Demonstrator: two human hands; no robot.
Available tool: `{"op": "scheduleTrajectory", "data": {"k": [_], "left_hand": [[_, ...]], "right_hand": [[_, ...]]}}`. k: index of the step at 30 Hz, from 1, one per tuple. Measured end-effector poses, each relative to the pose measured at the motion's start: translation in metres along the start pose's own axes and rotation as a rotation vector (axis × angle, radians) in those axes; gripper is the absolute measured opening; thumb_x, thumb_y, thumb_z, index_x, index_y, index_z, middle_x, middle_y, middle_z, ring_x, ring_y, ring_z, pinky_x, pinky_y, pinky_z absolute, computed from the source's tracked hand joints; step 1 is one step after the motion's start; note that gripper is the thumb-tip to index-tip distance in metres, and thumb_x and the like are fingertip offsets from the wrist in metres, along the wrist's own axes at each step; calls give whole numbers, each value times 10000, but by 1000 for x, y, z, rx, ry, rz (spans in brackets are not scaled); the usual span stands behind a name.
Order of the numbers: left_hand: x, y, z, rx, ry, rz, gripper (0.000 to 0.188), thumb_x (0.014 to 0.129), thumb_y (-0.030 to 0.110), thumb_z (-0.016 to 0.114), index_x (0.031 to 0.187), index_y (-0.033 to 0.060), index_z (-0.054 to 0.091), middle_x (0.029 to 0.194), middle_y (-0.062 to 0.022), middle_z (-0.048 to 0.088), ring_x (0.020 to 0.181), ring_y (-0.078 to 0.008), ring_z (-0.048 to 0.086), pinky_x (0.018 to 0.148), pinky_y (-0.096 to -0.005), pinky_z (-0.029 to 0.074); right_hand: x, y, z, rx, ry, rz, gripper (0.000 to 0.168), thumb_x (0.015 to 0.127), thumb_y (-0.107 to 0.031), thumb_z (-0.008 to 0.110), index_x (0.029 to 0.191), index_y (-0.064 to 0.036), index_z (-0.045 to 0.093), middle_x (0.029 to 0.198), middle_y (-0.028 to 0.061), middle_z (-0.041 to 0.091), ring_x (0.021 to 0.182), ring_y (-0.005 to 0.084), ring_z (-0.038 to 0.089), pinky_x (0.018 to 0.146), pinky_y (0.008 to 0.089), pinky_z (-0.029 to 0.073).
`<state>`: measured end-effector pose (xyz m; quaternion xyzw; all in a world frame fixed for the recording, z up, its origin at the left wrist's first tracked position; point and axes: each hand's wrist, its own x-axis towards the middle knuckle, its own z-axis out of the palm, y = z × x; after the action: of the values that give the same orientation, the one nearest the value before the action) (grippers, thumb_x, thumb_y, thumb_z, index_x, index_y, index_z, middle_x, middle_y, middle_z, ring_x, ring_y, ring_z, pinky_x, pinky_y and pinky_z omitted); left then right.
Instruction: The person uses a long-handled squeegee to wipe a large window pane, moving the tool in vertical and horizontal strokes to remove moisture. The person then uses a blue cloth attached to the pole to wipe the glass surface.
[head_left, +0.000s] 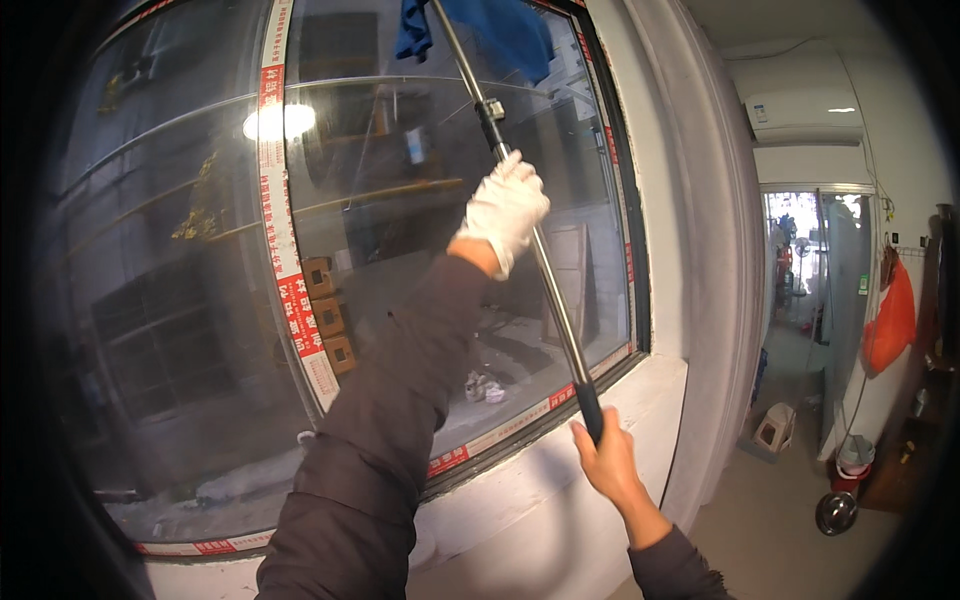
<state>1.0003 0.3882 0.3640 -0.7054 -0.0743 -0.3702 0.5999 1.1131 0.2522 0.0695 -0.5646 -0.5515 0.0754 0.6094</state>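
My left hand (504, 210), in a white glove, is wrapped around the upper part of a metal telescopic pole (556, 300), just below its black locking collar (491, 120). Bare, my right hand (611, 457) grips the black handle (588, 409) at the pole's lower end. A blue cloth (502, 34) hangs at the top of the pole, against the upper right of the window pane (420, 247); the picture's top edge cuts it off. Red and white printed protective tape (296, 300) covers the window's dark frame, including the upright between the panes.
Below the window runs a white sill (540, 480). To the right are a pale curtain (712, 262), an air conditioner (802, 112) and a glass sliding door (844, 247). An orange bag (890, 322) hangs on the wall, above a metal basin (836, 513) on the floor. Stacked cartons (328, 315) show through the glass.
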Motion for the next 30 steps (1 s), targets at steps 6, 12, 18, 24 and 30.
{"op": "scheduleTrajectory", "data": {"k": [6,12,18,24,30], "left_hand": [[-10,32,41,16,-195,43,48,656,187,700,640,164,660,713,-16,575,848,-215,578,1060,-365,374],[-75,127,17,-282,-129,-97,68,603,156,641,579,147,579,658,-13,541,801,-228,560,738,-378,497],[-133,250,-72,-427,-295,20,92,694,162,606,667,79,577,656,-55,522,684,-212,574,588,-347,494],[-179,326,-140,-703,-344,190,81,725,185,586,677,120,593,674,-34,538,699,-185,565,629,-309,445],[-132,275,-94,-512,-304,44,78,658,124,614,657,55,578,672,-77,545,689,-225,585,585,-360,497]], "right_hand": [[28,81,17,91,-150,110,211,797,-136,655,918,23,591,790,230,641,759,403,635,696,406,504],[-58,140,-4,-47,-267,148,232,759,-112,620,960,3,604,805,235,637,806,418,639,701,404,508],[-231,240,-27,-72,-362,436,223,759,-176,679,901,-17,615,686,153,604,618,254,601,622,375,495],[-364,241,-76,-114,-519,773,299,837,-213,627,1073,-29,634,861,246,652,776,387,644,691,455,501],[-298,270,-40,-200,-330,406,316,826,-206,639,1036,26,596,722,244,620,675,393,638,605,460,484]]}}
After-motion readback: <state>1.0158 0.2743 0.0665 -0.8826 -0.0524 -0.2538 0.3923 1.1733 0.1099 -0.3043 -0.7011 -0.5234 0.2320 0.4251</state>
